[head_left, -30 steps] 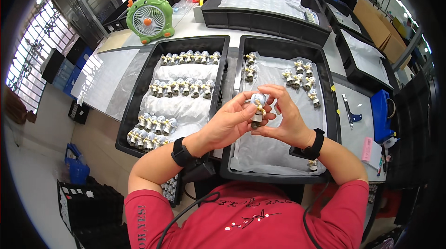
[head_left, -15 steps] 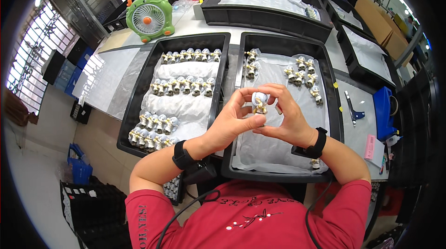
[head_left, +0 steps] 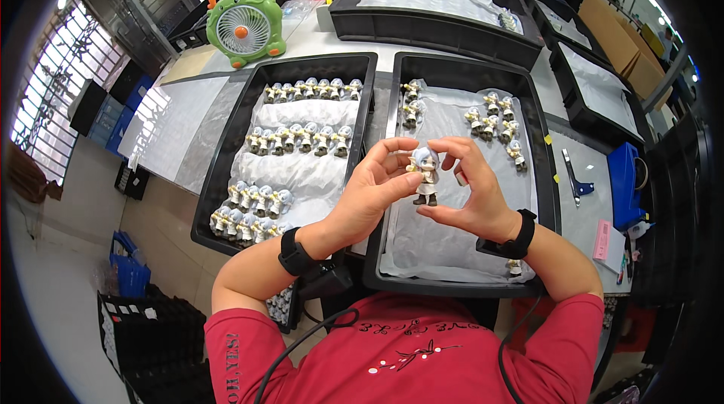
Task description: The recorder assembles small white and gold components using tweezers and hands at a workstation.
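Note:
Between my hands, above the right tray, a small figurine (head_left: 427, 178) with pale blue-grey hair, a white outfit and dark boots stands upright. My left hand (head_left: 369, 187) pinches its left side, the thumb lying against the body. My right hand (head_left: 477, 191) grips it from the other side, with fingertips by the head and the thumb under the boots. Below lies the paper-lined black right tray (head_left: 544, 185), where several similar figurines (head_left: 489, 127) lie at the far right. A pair (head_left: 410, 102) rests at its far left, and another one (head_left: 514, 267) is in the near right corner.
The left black tray (head_left: 213, 191) holds several rows of matching figurines (head_left: 302, 139) on white padding. Beyond are a green fan (head_left: 245, 26) and a large black bin (head_left: 437, 33). Right of the trays are a blue-handled tool (head_left: 577, 184) and a blue holder (head_left: 624, 185). Another person sits opposite.
The figurine has turned upright in my fingers, so its outfit and boots now show. My fingers have shifted around it, the right thumb now below the boots.

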{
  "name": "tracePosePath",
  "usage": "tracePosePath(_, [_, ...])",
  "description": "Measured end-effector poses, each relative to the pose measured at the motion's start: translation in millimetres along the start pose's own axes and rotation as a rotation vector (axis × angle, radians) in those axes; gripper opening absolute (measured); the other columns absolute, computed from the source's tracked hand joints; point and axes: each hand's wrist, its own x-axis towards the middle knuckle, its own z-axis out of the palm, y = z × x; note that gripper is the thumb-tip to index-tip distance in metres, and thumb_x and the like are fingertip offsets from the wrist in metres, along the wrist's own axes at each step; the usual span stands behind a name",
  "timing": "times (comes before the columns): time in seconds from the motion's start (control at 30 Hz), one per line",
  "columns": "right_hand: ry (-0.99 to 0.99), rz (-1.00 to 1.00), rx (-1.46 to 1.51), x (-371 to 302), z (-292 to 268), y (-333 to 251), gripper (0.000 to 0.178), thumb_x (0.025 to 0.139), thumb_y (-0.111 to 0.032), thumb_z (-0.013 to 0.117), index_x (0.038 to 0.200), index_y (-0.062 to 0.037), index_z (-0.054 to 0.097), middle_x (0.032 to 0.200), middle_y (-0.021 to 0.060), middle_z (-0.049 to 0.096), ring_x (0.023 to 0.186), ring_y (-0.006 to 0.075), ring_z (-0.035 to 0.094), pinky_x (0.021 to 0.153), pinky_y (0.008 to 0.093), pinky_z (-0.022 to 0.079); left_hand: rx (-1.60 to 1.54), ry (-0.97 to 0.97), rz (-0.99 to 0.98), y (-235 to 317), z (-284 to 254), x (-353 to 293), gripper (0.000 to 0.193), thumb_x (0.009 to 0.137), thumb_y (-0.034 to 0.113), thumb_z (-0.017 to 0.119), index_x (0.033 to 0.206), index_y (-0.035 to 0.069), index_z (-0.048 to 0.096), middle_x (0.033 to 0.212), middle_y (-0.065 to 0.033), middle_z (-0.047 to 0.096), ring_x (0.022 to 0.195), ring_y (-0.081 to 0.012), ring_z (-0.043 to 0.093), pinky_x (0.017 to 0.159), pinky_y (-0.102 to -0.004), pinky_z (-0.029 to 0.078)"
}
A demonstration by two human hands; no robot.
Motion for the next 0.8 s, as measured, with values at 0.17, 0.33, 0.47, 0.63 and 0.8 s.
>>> tracePosePath(0.17, [0.021, 0.01, 0.028, 1.2, -2.9, 0.2, 0.076, 0.06, -0.015, 0.083, 0.126, -0.0116, 0.045, 0.11, 0.004, 0.05, 0.083, 0.0137, 0.048, 0.063, 0.0249, 0.042, -0.041, -0.019, -0.017, 0.3, -0.4, 0.0, 0.044, 0.089, 0.011, 0.06, 0.127, 0.004, 0.039, 0.114, -0.0091, 0.056, 0.105, -0.0148, 0.056, 0.09, -0.0309, 0.046])
tracePosePath(0.33, [0.021, 0.006, 0.039, 1.2, -3.1, 1.5, 0.079, 0.06, -0.016, 0.083, 0.128, -0.0116, 0.043, 0.111, 0.0035, 0.05, 0.084, 0.0132, 0.047, 0.063, 0.0246, 0.042, -0.04, -0.034, -0.032, -2.1, -4.4, 1.4, 0.044, 0.09, 0.012, 0.059, 0.13, 0.007, 0.039, 0.119, -0.0099, 0.055, 0.108, -0.0159, 0.055, 0.09, -0.0305, 0.046])
tracePosePath(0.47, [0.041, 0.031, 0.052, 1.7, -2.1, -0.8, 0.081, 0.06, -0.017, 0.084, 0.128, -0.0118, 0.042, 0.111, 0.0033, 0.05, 0.085, 0.0133, 0.047, 0.065, 0.0251, 0.043, -0.123, -0.071, -0.035, -3.5, -7.1, 3.3, 0.044, 0.09, 0.01, 0.058, 0.13, 0.006, 0.039, 0.122, -0.0126, 0.054, 0.111, -0.0199, 0.056, 0.094, -0.0333, 0.046])
tracePosePath(0.63, [0.015, 0.068, 0.063, -0.1, -2.1, 0.1, 0.081, 0.058, -0.019, 0.086, 0.127, -0.0127, 0.043, 0.111, 0.0033, 0.049, 0.086, 0.0142, 0.048, 0.068, 0.0264, 0.043, -0.155, -0.092, -0.035, -2.4, -5.0, 3.6, 0.044, 0.09, 0.01, 0.057, 0.131, 0.005, 0.038, 0.122, -0.0139, 0.055, 0.112, -0.022, 0.056, 0.096, -0.0349, 0.045])
tracePosePath(0.8, [0.027, 0.037, 0.039, 0.1, -2.2, -0.4, 0.079, 0.058, -0.017, 0.086, 0.125, -0.0128, 0.044, 0.11, 0.0035, 0.049, 0.087, 0.0149, 0.049, 0.067, 0.0263, 0.043, -0.133, -0.072, -0.029, -4.5, -5.8, 3.4, 0.042, 0.091, 0.011, 0.057, 0.129, 0.005, 0.042, 0.121, -0.0091, 0.054, 0.112, -0.0184, 0.054, 0.095, -0.0336, 0.046])
